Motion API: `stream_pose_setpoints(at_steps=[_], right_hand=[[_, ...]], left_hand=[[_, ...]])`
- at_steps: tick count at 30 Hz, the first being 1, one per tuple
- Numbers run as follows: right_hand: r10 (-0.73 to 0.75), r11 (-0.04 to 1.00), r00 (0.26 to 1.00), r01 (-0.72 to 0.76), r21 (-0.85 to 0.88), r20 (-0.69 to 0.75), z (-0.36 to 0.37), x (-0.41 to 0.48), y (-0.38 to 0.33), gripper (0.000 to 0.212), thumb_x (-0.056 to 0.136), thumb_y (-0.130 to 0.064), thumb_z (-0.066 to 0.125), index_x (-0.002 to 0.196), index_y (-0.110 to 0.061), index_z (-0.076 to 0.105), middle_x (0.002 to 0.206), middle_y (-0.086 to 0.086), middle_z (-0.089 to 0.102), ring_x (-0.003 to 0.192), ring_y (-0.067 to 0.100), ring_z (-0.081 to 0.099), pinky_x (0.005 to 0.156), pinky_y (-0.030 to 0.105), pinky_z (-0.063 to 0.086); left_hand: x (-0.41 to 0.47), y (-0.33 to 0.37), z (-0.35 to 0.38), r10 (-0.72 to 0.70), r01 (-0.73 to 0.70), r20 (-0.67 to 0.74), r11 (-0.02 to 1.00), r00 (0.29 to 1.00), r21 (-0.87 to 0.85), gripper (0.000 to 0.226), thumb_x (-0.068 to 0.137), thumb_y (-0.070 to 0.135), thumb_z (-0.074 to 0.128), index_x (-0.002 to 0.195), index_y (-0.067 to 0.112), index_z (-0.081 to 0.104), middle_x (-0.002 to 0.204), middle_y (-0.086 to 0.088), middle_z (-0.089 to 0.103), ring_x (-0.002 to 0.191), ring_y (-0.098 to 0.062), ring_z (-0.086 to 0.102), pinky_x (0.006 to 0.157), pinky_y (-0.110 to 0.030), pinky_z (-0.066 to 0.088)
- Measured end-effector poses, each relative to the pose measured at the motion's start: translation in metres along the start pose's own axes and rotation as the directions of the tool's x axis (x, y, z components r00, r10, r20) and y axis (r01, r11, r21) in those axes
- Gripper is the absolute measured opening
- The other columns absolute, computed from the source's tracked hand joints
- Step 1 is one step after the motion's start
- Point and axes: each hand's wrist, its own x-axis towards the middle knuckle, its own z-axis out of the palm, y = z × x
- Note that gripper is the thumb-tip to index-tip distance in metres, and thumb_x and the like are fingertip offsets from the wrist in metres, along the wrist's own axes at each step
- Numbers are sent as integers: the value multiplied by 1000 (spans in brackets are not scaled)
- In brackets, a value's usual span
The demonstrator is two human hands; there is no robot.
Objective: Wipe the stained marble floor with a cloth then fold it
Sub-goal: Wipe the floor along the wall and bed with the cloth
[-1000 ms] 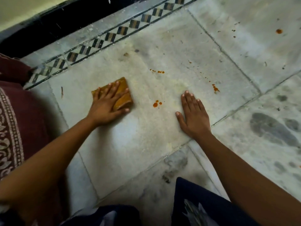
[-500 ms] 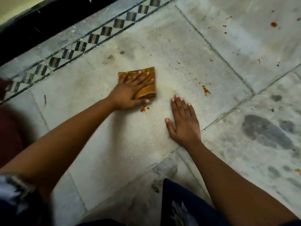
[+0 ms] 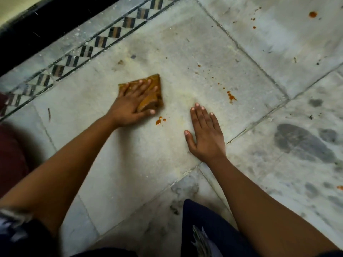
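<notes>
— Left hand (image 3: 130, 106)?
— Flat on the cloth (image 3: 150, 93), fingers (image 3: 146, 84) spread wide, pressing down, not gripping.
— Right hand (image 3: 206, 138)?
— Palm down on bare marble floor (image 3: 185, 52), fingers together, holding nothing.
— Cloth?
— Folded, mustard-brown, stained darker; left of centre on the big pale slab.
— Stains?
— Small orange drops (image 3: 160, 120) just near the cloth; more orange splatter (image 3: 231, 96) right of it.
— Surroundings?
— Checkered border strip (image 3: 104, 40) at far left, grey blotches (image 3: 300, 141) on right slab.
</notes>
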Motion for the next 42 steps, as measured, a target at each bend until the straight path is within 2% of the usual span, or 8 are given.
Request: stream_pose_setpoints(at_steps=[6, 14, 18, 23, 30, 32, 38, 42], right_hand=[[-6, 1000, 1000, 6, 2, -1, -1, -1, 1, 68, 95, -41, 35, 150, -9, 11, 158, 8, 9, 146, 17, 4, 119, 33, 0], [16, 999, 998, -13, 38, -67, -1, -4, 0, 66, 95, -37, 33, 150, -8, 12, 158, 9, 11, 146, 19, 7, 118, 30, 0], [26, 999, 998, -24, 29, -59, -3, -5, 1, 64, 97, -36, 34, 150, -8, 10, 158, 9, 8, 146, 18, 5, 118, 29, -1], [15, 1000, 1000, -14, 11, -14, -4, -18, 3, 61, 99, -34, 29, 150, -9, 6, 159, 7, 3, 146, 16, 0, 117, 28, -5], [139, 990, 990, -139, -29, -22, -7, -30, 24, 65, 98, -38, 28, 150, -9, 2, 159, 9, -2, 146, 19, -3, 118, 32, -5], [137, 990, 990, -138, -26, -29, -7, -30, 23, 65, 98, -38, 28, 150, -9, 2, 159, 9, -2, 146, 19, -4, 119, 33, -4], [134, 991, 991, -135, -24, -26, -8, -30, 23, 65, 98, -38, 28, 150, -8, 4, 159, 9, 1, 146, 18, -2, 119, 33, -3], [178, 984, 983, -179, -25, -43, -10, -31, 21, 66, 93, -37, 21, 150, -6, 6, 159, 11, 4, 146, 20, 1, 119, 34, -2]], left_hand=[[61, 21, -15, -340, 328, -8, 912, 940, -247, 83, 80, 69, 25, 150, 26, 9, 159, 2, 6, 146, -17, 2, 114, -47, -4], [-63, 82, 28, 48, -47, 25, 998, 999, -34, 74, 80, 74, 18, 143, 39, 0, 154, 8, -6, 143, -13, -7, 113, -43, -7], [-61, 44, 15, -191, 191, 2, 981, 982, -43, 92, 73, 82, 17, 148, 30, 9, 157, 3, 3, 145, -17, 3, 113, -43, -2], [2, 54, 11, -398, 397, -2, 916, 917, -61, 77, 86, 72, 28, 150, 32, 8, 159, 3, -6, 146, -20, -4, 112, -52, -6], [-87, 87, 45, 49, -46, -42, 996, 998, 70, 72, 84, 72, 22, 146, 38, 7, 156, 5, 4, 145, -18, 3, 114, -47, -2], [-98, 65, 37, 42, -41, -24, 997, 999, 70, 76, 83, 76, 17, 146, 35, 9, 156, 5, 7, 145, -19, 9, 114, -45, 1], [-7, 72, 20, -335, 333, -16, 940, 942, -75, 71, 89, 67, 31, 149, 35, 10, 159, 3, -2, 146, -18, -3, 112, -48, -5], [-18, 124, 35, -21, 20, 5, 1000, 1000, 20, 74, 85, 69, 24, 149, 34, 11, 158, 4, 3, 146, -19, -1, 113, -47, -10]])
